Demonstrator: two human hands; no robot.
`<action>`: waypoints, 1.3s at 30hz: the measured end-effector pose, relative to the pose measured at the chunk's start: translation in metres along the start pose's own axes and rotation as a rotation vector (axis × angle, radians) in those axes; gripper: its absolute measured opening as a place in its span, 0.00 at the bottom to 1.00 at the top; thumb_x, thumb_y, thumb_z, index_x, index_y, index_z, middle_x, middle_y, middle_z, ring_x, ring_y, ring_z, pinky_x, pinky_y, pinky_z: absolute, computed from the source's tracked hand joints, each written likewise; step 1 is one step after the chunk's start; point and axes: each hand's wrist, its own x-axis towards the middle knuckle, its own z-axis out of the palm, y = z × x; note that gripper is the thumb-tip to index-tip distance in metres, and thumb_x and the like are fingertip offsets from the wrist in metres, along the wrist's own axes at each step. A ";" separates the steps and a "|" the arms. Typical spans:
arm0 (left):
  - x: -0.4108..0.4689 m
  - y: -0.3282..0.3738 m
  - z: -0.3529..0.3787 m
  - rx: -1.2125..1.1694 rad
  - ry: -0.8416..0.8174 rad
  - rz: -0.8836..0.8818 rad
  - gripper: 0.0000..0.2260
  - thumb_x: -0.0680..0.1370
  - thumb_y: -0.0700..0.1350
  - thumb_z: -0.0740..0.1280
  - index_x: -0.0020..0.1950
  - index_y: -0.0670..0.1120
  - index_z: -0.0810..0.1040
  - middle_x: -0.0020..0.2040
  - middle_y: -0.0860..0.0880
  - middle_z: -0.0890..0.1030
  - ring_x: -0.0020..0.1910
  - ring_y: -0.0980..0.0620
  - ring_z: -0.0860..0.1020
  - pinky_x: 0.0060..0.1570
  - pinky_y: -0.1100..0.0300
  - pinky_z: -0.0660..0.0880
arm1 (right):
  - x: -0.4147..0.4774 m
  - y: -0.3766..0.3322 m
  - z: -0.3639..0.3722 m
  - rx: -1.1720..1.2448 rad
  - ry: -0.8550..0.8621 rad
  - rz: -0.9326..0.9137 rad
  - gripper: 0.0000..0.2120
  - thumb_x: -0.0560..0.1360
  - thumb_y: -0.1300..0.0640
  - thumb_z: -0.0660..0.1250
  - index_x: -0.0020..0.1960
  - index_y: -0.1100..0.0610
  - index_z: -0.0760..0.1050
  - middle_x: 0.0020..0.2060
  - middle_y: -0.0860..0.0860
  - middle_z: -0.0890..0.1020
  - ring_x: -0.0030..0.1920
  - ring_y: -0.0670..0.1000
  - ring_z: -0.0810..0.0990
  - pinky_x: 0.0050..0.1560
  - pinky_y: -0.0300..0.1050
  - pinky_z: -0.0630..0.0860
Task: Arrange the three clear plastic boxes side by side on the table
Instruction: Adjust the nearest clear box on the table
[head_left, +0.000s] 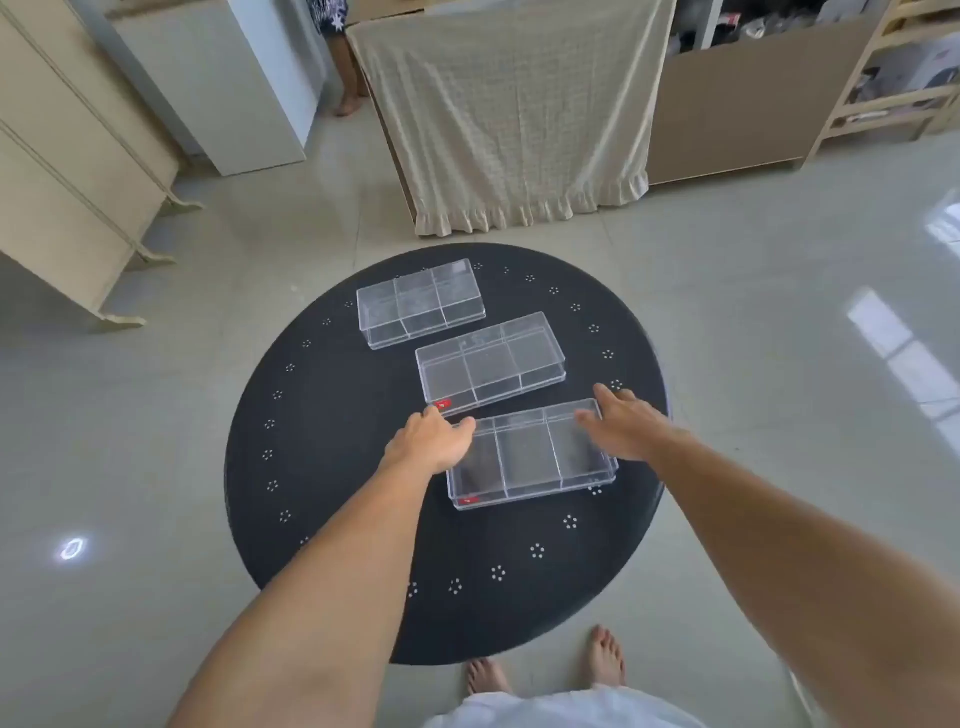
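Observation:
Three clear plastic boxes with inner dividers lie on a round black table, stepped diagonally from far left to near right. The far box and the middle box lie untouched. My left hand grips the left end of the near box, with its thumb over the far left corner. My right hand lies over the right end of that box, fingers spread and slightly blurred. The near box rests flat on the table.
The table stands on a pale tiled floor, and my bare feet are at its near edge. Behind it is a cloth-covered piece of furniture. Cream cabinets stand at the left and shelves at the back right. Another person's leg shows at the top.

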 end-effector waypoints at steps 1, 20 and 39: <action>-0.002 0.000 0.001 0.006 -0.015 -0.027 0.30 0.79 0.61 0.52 0.77 0.45 0.58 0.74 0.43 0.66 0.70 0.40 0.68 0.61 0.48 0.66 | 0.000 0.002 0.004 0.005 -0.010 0.013 0.31 0.79 0.41 0.50 0.78 0.52 0.51 0.76 0.58 0.60 0.73 0.63 0.64 0.71 0.59 0.62; 0.004 -0.015 0.019 -0.306 -0.115 -0.151 0.22 0.78 0.57 0.60 0.64 0.43 0.72 0.63 0.45 0.75 0.48 0.45 0.79 0.45 0.57 0.74 | -0.002 -0.004 0.012 0.264 -0.048 0.107 0.22 0.76 0.49 0.61 0.66 0.59 0.67 0.57 0.58 0.76 0.50 0.61 0.79 0.47 0.53 0.82; -0.011 -0.020 0.014 -0.835 -0.072 -0.129 0.34 0.64 0.67 0.60 0.64 0.50 0.75 0.64 0.48 0.76 0.58 0.44 0.77 0.57 0.49 0.74 | -0.004 0.000 0.001 1.049 -0.095 0.234 0.18 0.76 0.51 0.67 0.64 0.54 0.75 0.59 0.55 0.79 0.60 0.58 0.77 0.62 0.61 0.73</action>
